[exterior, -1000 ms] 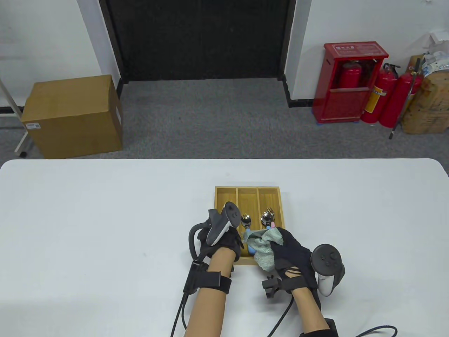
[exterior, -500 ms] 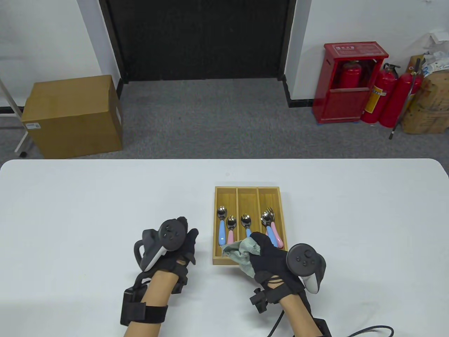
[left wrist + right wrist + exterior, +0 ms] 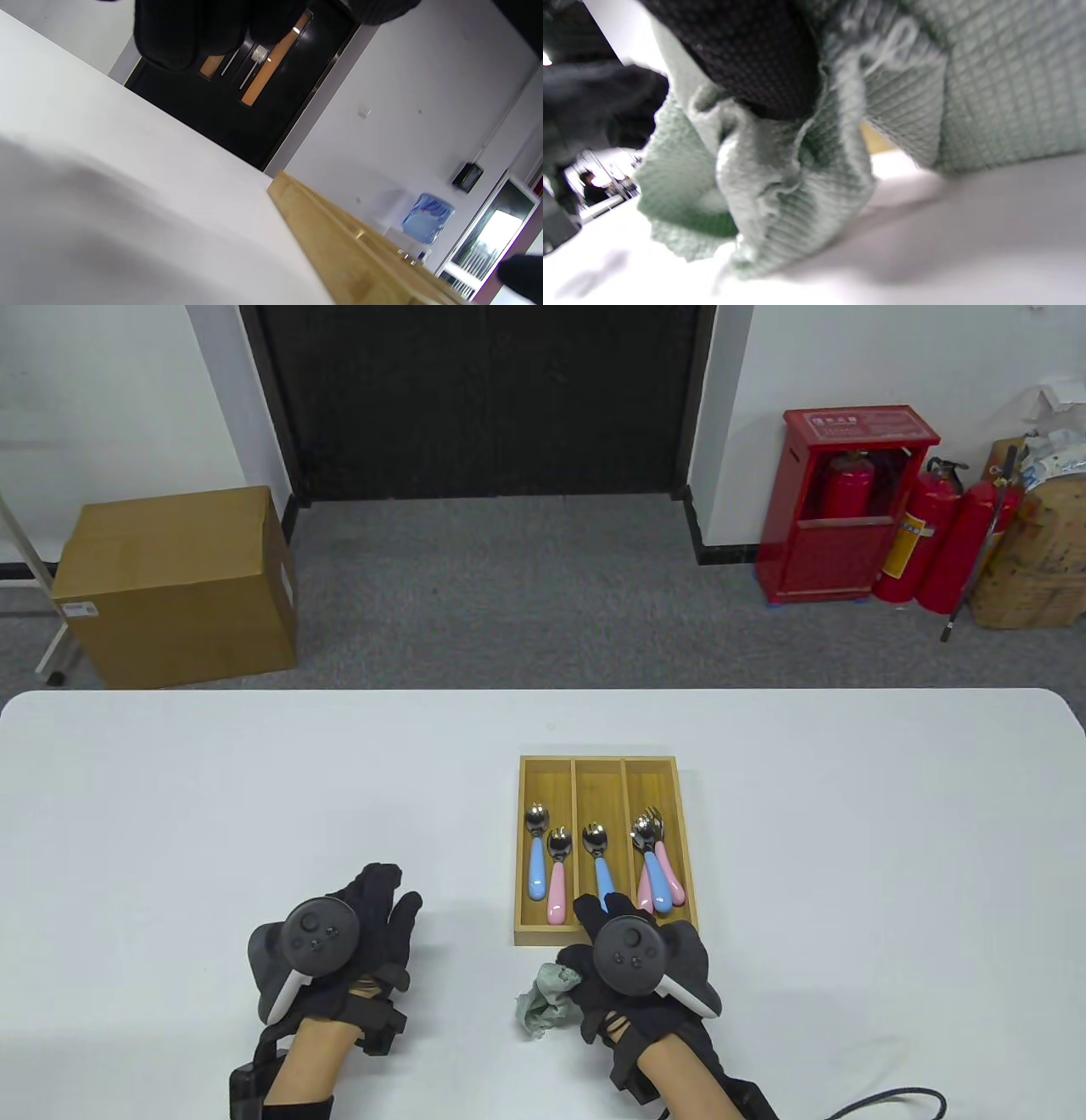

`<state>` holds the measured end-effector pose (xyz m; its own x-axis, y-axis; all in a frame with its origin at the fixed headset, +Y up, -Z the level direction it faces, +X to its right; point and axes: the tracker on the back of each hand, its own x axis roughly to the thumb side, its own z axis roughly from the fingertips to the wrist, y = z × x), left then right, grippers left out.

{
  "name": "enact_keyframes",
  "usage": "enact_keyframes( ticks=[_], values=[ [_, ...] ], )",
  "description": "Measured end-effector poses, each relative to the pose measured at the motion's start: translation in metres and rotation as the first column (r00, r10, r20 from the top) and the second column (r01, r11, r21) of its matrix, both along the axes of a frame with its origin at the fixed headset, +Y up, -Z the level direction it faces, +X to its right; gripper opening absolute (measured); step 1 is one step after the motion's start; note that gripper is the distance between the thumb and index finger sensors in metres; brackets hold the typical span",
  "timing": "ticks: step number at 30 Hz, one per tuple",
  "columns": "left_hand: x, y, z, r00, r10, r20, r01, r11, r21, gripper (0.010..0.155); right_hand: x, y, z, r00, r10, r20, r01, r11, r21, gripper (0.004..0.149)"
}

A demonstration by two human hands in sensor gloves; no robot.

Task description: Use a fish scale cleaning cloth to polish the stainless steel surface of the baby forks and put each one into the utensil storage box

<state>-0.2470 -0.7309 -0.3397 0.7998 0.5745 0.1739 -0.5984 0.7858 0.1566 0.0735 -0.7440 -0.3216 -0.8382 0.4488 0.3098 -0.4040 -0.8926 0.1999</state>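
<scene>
The wooden utensil storage box has three compartments. Its left one holds a blue-handled baby fork and a pink-handled one. A single blue-handled piece lies in the middle, and several pink and blue ones fill the right. My left hand lies palm down left of the box, fingers straight and holding nothing. My right hand sits at the box's near edge. Its fingers bunch the green fish scale cloth, which touches the table.
The white table spreads wide to both sides of the box. Beyond its far edge, on the floor, stand a cardboard box at the left and a red extinguisher cabinet at the right.
My left hand left the box and moved left and toward me, now flat by the table. My right hand carried the cloth off the box down to the table in front of it.
</scene>
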Motion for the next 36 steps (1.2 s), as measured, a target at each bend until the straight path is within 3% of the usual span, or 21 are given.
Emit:
enact_keyframes(
  ticks=[6, 9, 14, 19, 23, 27, 32, 36],
  values=[
    [0.008, 0.002, 0.004, 0.999, -0.022, 0.036, 0.021, 0.999, 0.024, 0.062, -0.004, -0.023, -0.002, 0.985, 0.172, 0.0, -0.171, 0.979, -0.109, 0.045],
    [0.013, 0.0, 0.005, 0.998, -0.043, 0.05, 0.042, 0.999, 0.026, 0.062, -0.005, -0.024, -0.001, 0.988, 0.152, 0.008, -0.151, 0.982, -0.111, 0.048],
    [0.021, -0.003, 0.007, 0.994, -0.075, 0.079, 0.072, 0.997, 0.036, 0.062, -0.003, -0.019, -0.001, 0.987, 0.159, -0.035, -0.163, 0.968, -0.193, 0.073],
    [0.024, -0.003, 0.007, 0.992, -0.086, 0.09, 0.083, 0.996, 0.035, 0.062, 0.014, 0.007, 0.001, 1.0, 0.027, -0.005, -0.028, 0.989, -0.148, 0.077],
    [0.028, -0.003, 0.007, 0.99, -0.089, 0.11, 0.085, 0.996, 0.035, 0.064, 0.028, 0.022, -0.002, 1.0, 0.013, 0.012, -0.013, 1.0, -0.006, 0.075],
    [0.038, -0.007, 0.007, 0.979, -0.147, 0.144, 0.146, 0.989, 0.021, 0.071, 0.038, 0.021, -0.01, 0.996, 0.05, 0.079, -0.059, 0.991, 0.119, 0.073],
    [0.048, -0.014, 0.007, 0.965, -0.204, 0.163, 0.218, 0.973, -0.074, 0.081, 0.052, 0.01, -0.023, 0.978, 0.118, 0.17, -0.138, 0.984, 0.109, 0.083],
    [0.049, -0.016, 0.007, 0.959, -0.233, 0.161, 0.249, 0.964, -0.088, 0.084, 0.064, -0.001, -0.033, 0.961, 0.158, 0.226, -0.174, 0.983, 0.052, 0.088]
  ],
)
